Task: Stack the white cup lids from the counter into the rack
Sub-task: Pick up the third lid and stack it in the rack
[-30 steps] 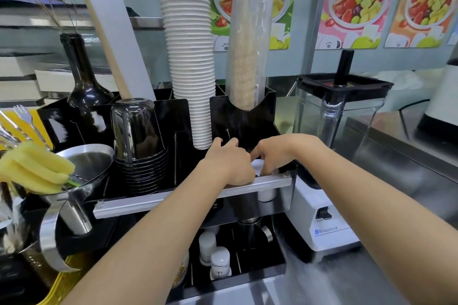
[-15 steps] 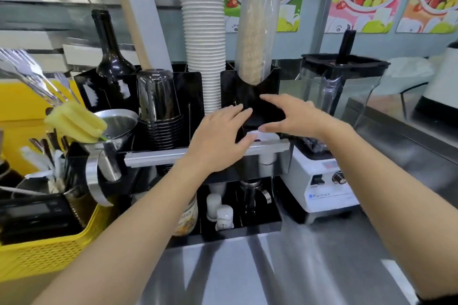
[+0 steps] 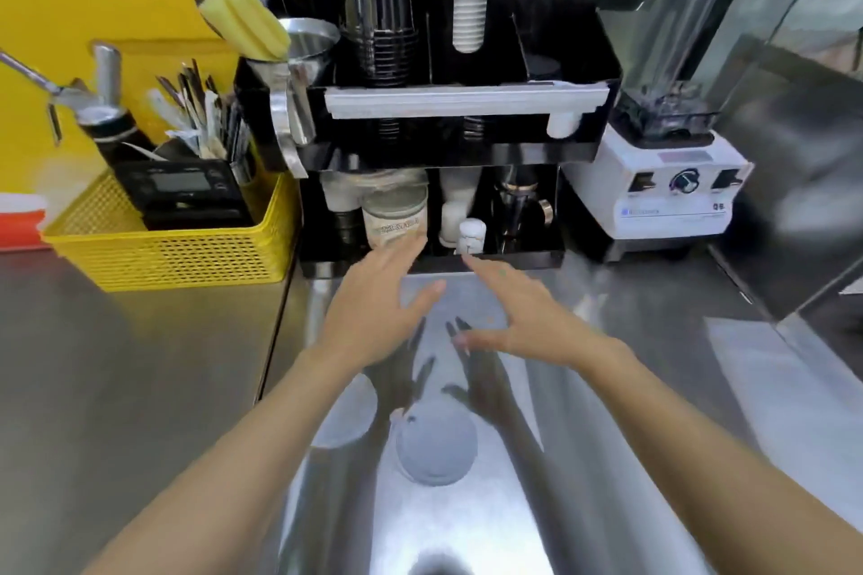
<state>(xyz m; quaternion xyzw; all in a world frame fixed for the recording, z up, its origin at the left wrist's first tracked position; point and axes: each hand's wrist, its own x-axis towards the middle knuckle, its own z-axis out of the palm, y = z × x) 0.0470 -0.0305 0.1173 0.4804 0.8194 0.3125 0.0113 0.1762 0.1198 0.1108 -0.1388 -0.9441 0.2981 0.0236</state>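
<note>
Two white cup lids lie flat on the steel counter: one round lid (image 3: 436,446) in the middle and a second lid (image 3: 345,416) to its left, partly hidden by my left forearm. My left hand (image 3: 378,308) and my right hand (image 3: 518,317) hover above the counter just beyond the lids, fingers spread, holding nothing. The black rack (image 3: 467,98) stands behind them, with a white lid stack (image 3: 564,124) showing at its right end below the silver rail.
A yellow mesh basket (image 3: 177,247) with a scale and utensils sits at the left. A white blender (image 3: 672,187) stands to the right of the rack. Stacks of white and black cups rise from the rack's top; jars and small bottles fill its lower shelf.
Both hands left the rack's right compartment, opened, and dropped toward the counter. My view tilted down, bringing the two lids on the counter into sight.
</note>
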